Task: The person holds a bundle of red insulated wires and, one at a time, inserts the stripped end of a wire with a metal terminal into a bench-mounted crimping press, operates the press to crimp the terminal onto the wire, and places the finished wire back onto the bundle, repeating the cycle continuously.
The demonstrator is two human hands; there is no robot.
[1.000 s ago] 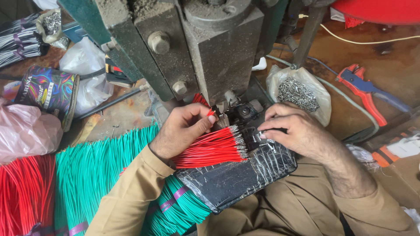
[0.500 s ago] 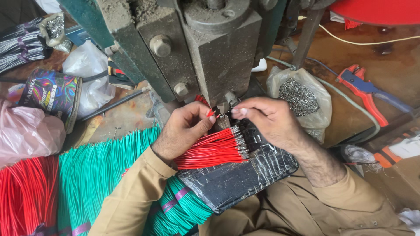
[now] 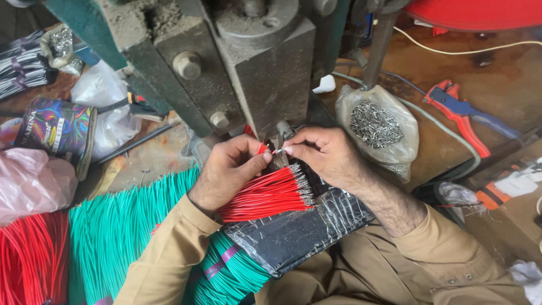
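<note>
My left hand point(image 3: 228, 169) rests on a bundle of short red wires point(image 3: 265, 195) with metal tips and pinches one red wire at its thumb. My right hand point(image 3: 324, 152) meets it fingertip to fingertip, pinching the metal-tipped end of that single wire just below the grey press block point(image 3: 265, 73). The red bundle lies on a pad wrapped in black tape point(image 3: 293, 231) on my lap. Green wires point(image 3: 124, 231) spread out under my left forearm.
A plastic bag of small metal terminals point(image 3: 375, 121) sits right of the press. Red-and-blue pliers point(image 3: 466, 116) lie at far right. A colourful tin point(image 3: 59, 130), clear plastic bags point(image 3: 34, 181) and more red wires point(image 3: 25, 260) are at left.
My right hand moved from the right side of the red bundle up and left to the press, meeting my left hand's fingertips on one wire. The camera also came closer.
</note>
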